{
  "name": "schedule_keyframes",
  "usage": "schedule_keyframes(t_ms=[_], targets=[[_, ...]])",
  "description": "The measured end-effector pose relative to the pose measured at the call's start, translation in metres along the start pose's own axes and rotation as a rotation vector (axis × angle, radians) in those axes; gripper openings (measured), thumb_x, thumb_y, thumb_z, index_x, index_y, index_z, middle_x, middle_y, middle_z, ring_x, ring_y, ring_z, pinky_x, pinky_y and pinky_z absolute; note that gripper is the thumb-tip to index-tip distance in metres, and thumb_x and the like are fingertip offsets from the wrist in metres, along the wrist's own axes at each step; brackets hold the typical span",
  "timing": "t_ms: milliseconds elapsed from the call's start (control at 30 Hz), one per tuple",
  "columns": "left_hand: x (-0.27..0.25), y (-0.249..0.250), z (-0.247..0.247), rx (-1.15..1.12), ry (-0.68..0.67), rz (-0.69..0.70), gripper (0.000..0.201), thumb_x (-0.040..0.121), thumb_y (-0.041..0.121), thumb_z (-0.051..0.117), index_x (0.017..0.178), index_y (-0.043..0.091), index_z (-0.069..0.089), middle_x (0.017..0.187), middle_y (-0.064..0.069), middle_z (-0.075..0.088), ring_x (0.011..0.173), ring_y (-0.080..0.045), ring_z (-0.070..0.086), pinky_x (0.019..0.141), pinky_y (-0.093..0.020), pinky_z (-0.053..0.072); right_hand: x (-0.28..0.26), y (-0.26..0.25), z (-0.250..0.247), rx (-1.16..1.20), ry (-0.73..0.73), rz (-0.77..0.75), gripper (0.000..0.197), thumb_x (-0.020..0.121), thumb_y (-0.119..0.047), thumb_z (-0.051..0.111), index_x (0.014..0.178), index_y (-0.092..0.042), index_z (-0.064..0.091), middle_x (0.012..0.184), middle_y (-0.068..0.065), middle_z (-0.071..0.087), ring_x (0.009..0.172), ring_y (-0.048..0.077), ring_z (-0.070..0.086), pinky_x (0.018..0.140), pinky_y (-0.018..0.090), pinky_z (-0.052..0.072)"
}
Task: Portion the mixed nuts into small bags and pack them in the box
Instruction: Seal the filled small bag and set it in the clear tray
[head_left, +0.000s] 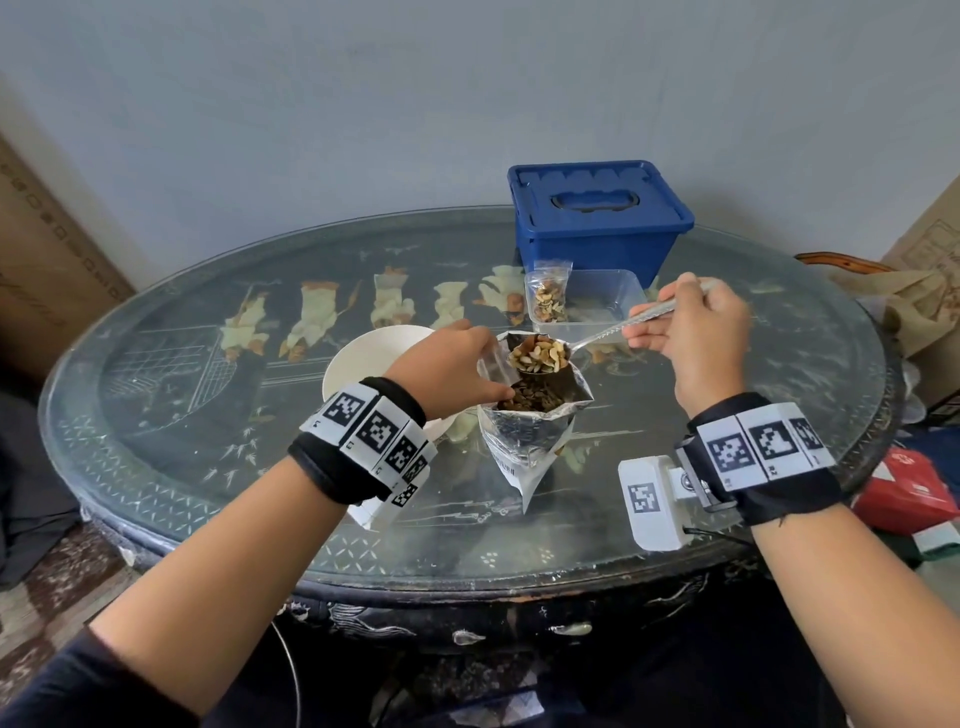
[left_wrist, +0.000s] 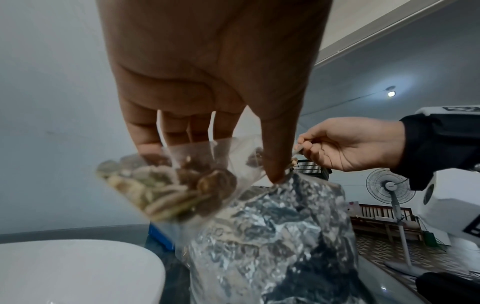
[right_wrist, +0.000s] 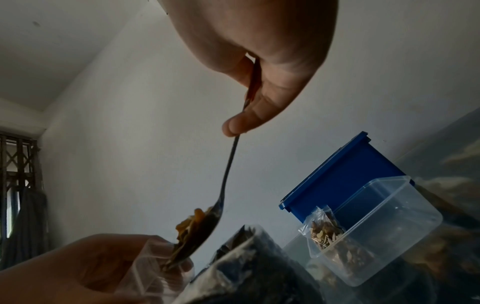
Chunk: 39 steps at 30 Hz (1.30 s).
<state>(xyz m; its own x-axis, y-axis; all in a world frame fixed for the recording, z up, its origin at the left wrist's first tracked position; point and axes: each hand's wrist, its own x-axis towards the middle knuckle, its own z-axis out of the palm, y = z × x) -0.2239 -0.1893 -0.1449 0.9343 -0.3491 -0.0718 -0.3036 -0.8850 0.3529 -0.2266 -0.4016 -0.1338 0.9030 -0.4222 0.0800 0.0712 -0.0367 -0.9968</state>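
In the head view, the left hand (head_left: 447, 358) pinched a small clear bag (head_left: 491, 359) by its mouth, fingers curled round the plastic, just above the open top of a silver foil pouch (head_left: 530, 441) of mixed nuts standing on the glass-topped table (head_left: 208, 457) between the two hands. The right hand (head_left: 691, 332) gripped the handle of a metal spoon (head_left: 597, 338), whose bowl, heaped with nuts (head_left: 537, 354), sat at the mouth of the small bag. Beyond the right hand stood a clear plastic box (head_left: 613, 296) with a filled bag (head_left: 548, 296) leaning in its left end, and behind that a blue lidded bin (head_left: 597, 223). A white bowl (head_left: 363, 358) lay just beyond the left wrist.

In the left wrist view, the left hand (left_wrist: 207, 82) held the small bag (left_wrist: 182, 181) with thumb and fingers clamped on the rim; nuts filled its lower part. The foil pouch (left_wrist: 272, 236) stood directly below the thumb, the white bowl (left_wrist: 78, 267) to the left of it, and the right hand (left_wrist: 350, 146) was closed on the spoon handle on the far side of the bag.

In the right wrist view, the right hand (right_wrist: 259, 61) clasped the spoon (right_wrist: 228, 164), its loaded bowl tipped into the small bag (right_wrist: 155, 267) held by the left hand (right_wrist: 64, 267). The clear box (right_wrist: 389, 226) with the filled bag (right_wrist: 324, 230) stood beyond the pouch (right_wrist: 246, 267), the blue bin (right_wrist: 350, 174) behind it.
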Motion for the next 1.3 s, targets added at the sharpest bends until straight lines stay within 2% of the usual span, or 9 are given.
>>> schedule_keyframes(t_ms=[200,333,500,667,1000,1133,1200,1300], targets=[[0.003,0.005,0.001,-0.001,-0.032,0.002,0.052,0.08,0.041,0.067,0.119,0.01,0.051,0.115,-0.006,0.052,0.095,-0.017,0.049,0.08,-0.024,0.038,-0.002,0.001,0.004,-0.015,-0.025,-0.009,0.028,0.101,-0.016,0.033,0.077,-0.011,0.047,0.068,0.011,0.063,0.045,0.012,0.063,0.042,0.018,0.048],[0.005,0.007,0.001,0.001,-0.03,0.008,0.051,0.08,0.041,0.067,0.117,0.01,0.052,0.113,-0.007,0.053,0.093,-0.017,0.048,0.079,-0.025,0.039,-0.002,0.003,0.007,-0.005,-0.047,-0.011,0.027,0.101,-0.016,0.034,0.077,-0.011,0.046,0.069,0.012,0.063,0.045,0.012,0.063,0.041,0.019,0.048],[0.008,0.01,0.001,0.036,-0.046,0.014,0.059,0.08,0.044,0.066,0.125,0.01,0.048,0.116,-0.007,0.053,0.104,-0.021,0.05,0.09,-0.033,0.044,-0.002,0.007,0.011,-0.038,-0.067,-0.027,0.028,0.101,-0.017,0.034,0.076,-0.013,0.046,0.069,0.011,0.064,0.046,0.013,0.063,0.044,0.021,0.05],[0.009,0.012,0.003,0.043,-0.033,0.024,0.057,0.08,0.045,0.066,0.122,0.011,0.05,0.115,-0.007,0.055,0.104,-0.021,0.05,0.089,-0.035,0.044,-0.003,0.007,0.014,-0.037,-0.084,-0.046,0.029,0.1,-0.015,0.035,0.075,-0.013,0.047,0.069,0.013,0.064,0.046,0.015,0.063,0.046,0.025,0.053],[0.01,0.012,0.009,0.0,0.006,0.028,0.054,0.08,0.045,0.065,0.12,0.012,0.051,0.112,-0.007,0.058,0.102,-0.022,0.051,0.089,-0.037,0.045,-0.006,0.001,0.022,-0.069,-0.147,-0.119,0.027,0.1,-0.017,0.036,0.076,-0.014,0.048,0.07,0.013,0.065,0.047,0.015,0.064,0.044,0.023,0.052],[0.007,0.01,0.011,-0.08,0.058,0.021,0.054,0.08,0.042,0.067,0.123,0.012,0.051,0.113,-0.006,0.057,0.102,-0.02,0.051,0.088,-0.029,0.044,-0.013,-0.006,0.028,-0.111,-0.189,-0.24,0.029,0.099,-0.017,0.038,0.073,-0.016,0.05,0.071,0.016,0.066,0.049,0.02,0.065,0.044,0.026,0.052],[0.006,0.008,0.013,-0.141,0.119,0.019,0.051,0.08,0.038,0.068,0.121,0.011,0.052,0.111,-0.006,0.058,0.094,-0.015,0.051,0.081,-0.022,0.041,-0.016,-0.01,0.031,-0.118,-0.231,-0.314,0.029,0.099,-0.017,0.04,0.074,-0.018,0.052,0.069,0.015,0.066,0.051,0.022,0.065,0.045,0.029,0.053],[0.001,0.004,0.019,-0.233,0.237,-0.008,0.051,0.08,0.036,0.069,0.12,0.009,0.052,0.101,-0.001,0.055,0.085,-0.01,0.047,0.07,-0.009,0.033,-0.02,-0.017,0.035,-0.135,-0.327,-0.432,0.025,0.1,-0.016,0.04,0.077,-0.02,0.051,0.07,0.005,0.065,0.055,0.02,0.066,0.05,0.034,0.055]])
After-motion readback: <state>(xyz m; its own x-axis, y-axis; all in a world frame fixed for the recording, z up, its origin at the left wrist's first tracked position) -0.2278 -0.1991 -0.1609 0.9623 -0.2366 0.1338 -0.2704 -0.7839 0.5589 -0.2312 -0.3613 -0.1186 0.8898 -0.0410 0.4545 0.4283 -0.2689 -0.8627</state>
